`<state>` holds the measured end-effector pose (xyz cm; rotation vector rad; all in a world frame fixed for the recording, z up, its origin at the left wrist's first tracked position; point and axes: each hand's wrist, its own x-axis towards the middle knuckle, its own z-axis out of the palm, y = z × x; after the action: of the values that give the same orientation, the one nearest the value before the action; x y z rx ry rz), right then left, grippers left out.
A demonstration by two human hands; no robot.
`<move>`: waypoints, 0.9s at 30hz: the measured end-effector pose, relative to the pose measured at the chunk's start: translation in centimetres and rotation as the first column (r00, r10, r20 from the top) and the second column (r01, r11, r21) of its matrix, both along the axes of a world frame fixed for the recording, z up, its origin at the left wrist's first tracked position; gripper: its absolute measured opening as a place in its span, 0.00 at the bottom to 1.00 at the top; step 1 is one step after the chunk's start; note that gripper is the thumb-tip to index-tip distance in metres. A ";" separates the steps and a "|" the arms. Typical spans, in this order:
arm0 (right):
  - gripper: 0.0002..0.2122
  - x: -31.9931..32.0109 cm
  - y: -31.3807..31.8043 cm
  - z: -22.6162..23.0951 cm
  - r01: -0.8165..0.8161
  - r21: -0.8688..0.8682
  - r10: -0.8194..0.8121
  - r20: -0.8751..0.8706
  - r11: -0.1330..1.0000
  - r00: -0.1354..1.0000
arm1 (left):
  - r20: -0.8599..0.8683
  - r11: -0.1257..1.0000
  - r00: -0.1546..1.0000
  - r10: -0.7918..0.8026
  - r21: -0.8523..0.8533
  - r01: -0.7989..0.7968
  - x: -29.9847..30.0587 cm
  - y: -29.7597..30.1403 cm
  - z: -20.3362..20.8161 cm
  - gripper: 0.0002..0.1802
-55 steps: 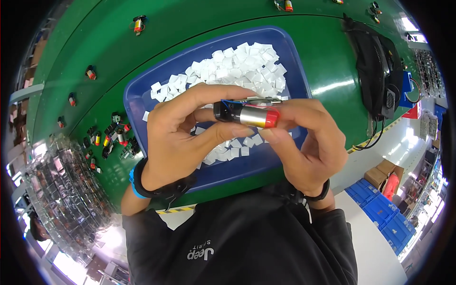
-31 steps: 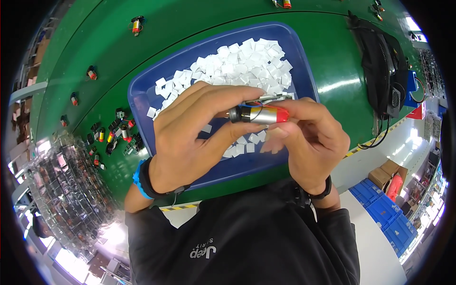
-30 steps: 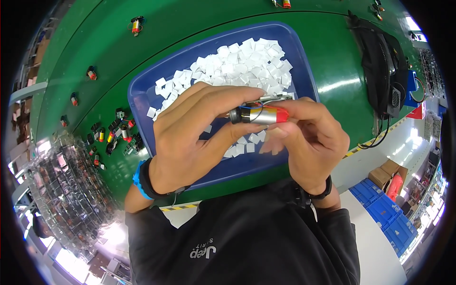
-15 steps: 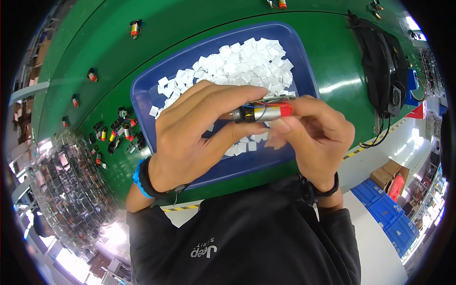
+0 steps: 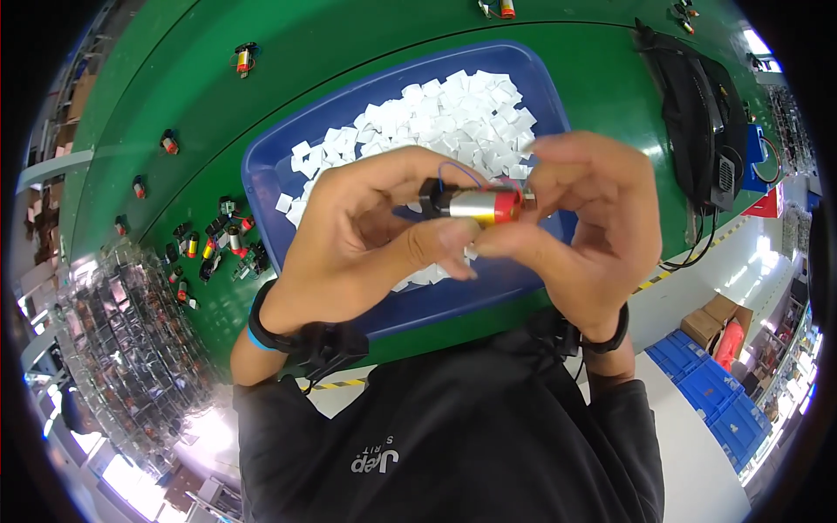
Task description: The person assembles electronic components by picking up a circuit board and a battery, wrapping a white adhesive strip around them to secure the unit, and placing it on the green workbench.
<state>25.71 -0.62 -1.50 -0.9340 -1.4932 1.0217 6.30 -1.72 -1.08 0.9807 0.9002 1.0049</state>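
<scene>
A small cylindrical battery assembly is held level between my two hands above the blue tray. It has a silver body, a red end on the right, a black cap on the left and a thin blue wire looping over its top. My left hand grips it, thumb along the lower side and fingers curled behind. At the red end, my right hand pinches with thumb and a bent finger, while its forefinger is raised and slightly blurred. Beneath lie many small white square pieces heaped in the tray.
The blue tray rests on a green table. Similar battery assemblies lie spread about, with a cluster to the tray's left. A black bag lies at right. Blue crates stand beyond the table's near right edge.
The battery assembly has rolled, so its silver side faces me and the flat part along its top no longer shows. The right forefinger has lifted; the left fingers have curled behind.
</scene>
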 end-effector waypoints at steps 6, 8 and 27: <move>0.18 1.8 0.8 0.1 -0.271 0.289 0.167 0.338 0.918 0.926 | 0.222 0.921 0.931 -0.290 -0.199 0.334 -1.4 0.7 0.1 0.17; 0.19 1.8 0.8 0.0 -0.268 0.221 0.194 0.308 0.938 0.931 | 0.225 0.911 0.933 -0.280 -0.244 0.332 -1.2 0.6 0.1 0.17; 0.21 2.8 0.9 0.0 -0.429 0.225 0.240 0.568 0.875 0.787 | -0.023 0.876 0.925 -0.379 -0.332 0.350 -1.0 0.9 0.6 0.16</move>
<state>28.48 0.31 -1.46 -0.7273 -2.2916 0.7308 5.31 -0.82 -0.52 0.8754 0.8763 0.4760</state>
